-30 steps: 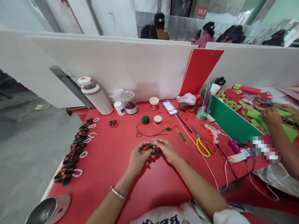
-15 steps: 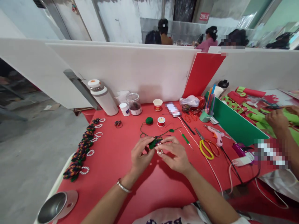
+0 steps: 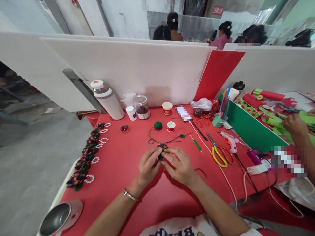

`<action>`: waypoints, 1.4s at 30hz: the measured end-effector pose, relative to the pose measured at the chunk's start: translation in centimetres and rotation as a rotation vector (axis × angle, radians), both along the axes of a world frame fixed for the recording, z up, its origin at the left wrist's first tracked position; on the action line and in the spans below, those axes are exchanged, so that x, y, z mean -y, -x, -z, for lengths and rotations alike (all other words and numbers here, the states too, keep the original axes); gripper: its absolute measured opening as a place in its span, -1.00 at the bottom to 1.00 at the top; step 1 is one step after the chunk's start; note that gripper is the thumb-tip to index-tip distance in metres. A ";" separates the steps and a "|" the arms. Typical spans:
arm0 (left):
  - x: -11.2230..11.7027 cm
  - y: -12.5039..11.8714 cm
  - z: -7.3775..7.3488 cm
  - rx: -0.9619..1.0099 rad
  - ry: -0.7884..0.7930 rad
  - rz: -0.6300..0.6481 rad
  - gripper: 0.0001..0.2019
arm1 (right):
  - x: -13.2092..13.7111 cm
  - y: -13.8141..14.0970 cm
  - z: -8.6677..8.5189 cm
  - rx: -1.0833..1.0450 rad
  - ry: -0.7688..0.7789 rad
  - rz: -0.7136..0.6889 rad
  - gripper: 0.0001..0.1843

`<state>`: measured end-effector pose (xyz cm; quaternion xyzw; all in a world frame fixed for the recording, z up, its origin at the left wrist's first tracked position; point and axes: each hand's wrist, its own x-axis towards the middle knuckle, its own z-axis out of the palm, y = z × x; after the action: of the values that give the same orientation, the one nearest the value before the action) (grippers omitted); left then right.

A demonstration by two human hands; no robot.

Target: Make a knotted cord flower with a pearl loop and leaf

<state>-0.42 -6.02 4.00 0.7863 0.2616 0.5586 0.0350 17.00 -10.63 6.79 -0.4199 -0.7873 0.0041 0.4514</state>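
Observation:
Both my hands meet over the red table point(image 3: 118, 170). My left hand point(image 3: 147, 165) and my right hand point(image 3: 178, 164) pinch a small dark multicoloured knitted piece point(image 3: 162, 147) with a green bit between their fingertips. Green yarn point(image 3: 164, 141) trails from it across the table toward a small green yarn ball point(image 3: 157, 125). A silver bangle point(image 3: 130, 195) sits on my left wrist.
A row of finished knitted pieces with bead loops point(image 3: 85, 159) lies at the left. Thermos point(image 3: 107, 100), jars point(image 3: 141, 107), red spool point(image 3: 170, 126), yellow scissors point(image 3: 219, 154), glue gun point(image 3: 228, 139), steel bowl point(image 3: 57, 218). Another person's hand point(image 3: 294, 126) works right of the green divider point(image 3: 248, 129).
My hands have shifted slightly and closed tighter round the knitted piece; the white beads seen under it half a second ago are hidden now. The view has tilted a little.

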 end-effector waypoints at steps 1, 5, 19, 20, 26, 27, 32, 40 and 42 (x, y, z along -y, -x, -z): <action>-0.1 0.2 0.1 -0.002 -0.008 0.001 -0.55 | -0.1 0.1 0.2 0.017 -0.006 0.000 -0.43; -0.2 0.7 0.8 -0.039 0.024 -0.020 -0.67 | -0.5 0.3 0.5 0.053 0.006 0.014 -0.47; -0.1 0.9 1.0 -0.030 0.118 -0.057 -0.80 | -1.9 -1.4 1.1 -0.245 0.067 0.241 -0.76; -0.1 0.9 1.0 -0.034 0.115 -0.061 -0.82 | -2.0 -1.9 1.8 -0.141 0.079 0.231 -0.76; 0.0 0.6 0.5 -0.021 0.061 -0.043 -0.75 | -0.9 -2.8 6.0 0.331 0.255 0.066 -0.82; 0.0 0.5 0.4 -0.014 0.043 -0.031 -0.72 | -0.7 -2.8 6.1 0.346 0.276 0.053 -0.83; 0.1 0.5 0.0 -0.022 0.008 -0.004 -0.69 | -0.9 -5.9 4.6 0.223 0.297 0.181 -0.79; 0.2 0.7 0.1 0.019 0.098 0.006 -0.82 | -1.5 -21.4 2.1 0.197 0.647 1.389 -0.57; 0.2 0.6 -0.1 -0.002 0.061 0.018 -0.78 | -1.1 -23.8 2.8 0.164 0.816 1.457 -0.52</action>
<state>-1.00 -6.18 4.15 0.7878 0.2714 0.5493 0.0635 40.76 -9.51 3.97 -0.9528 -0.2862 -0.0345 0.0949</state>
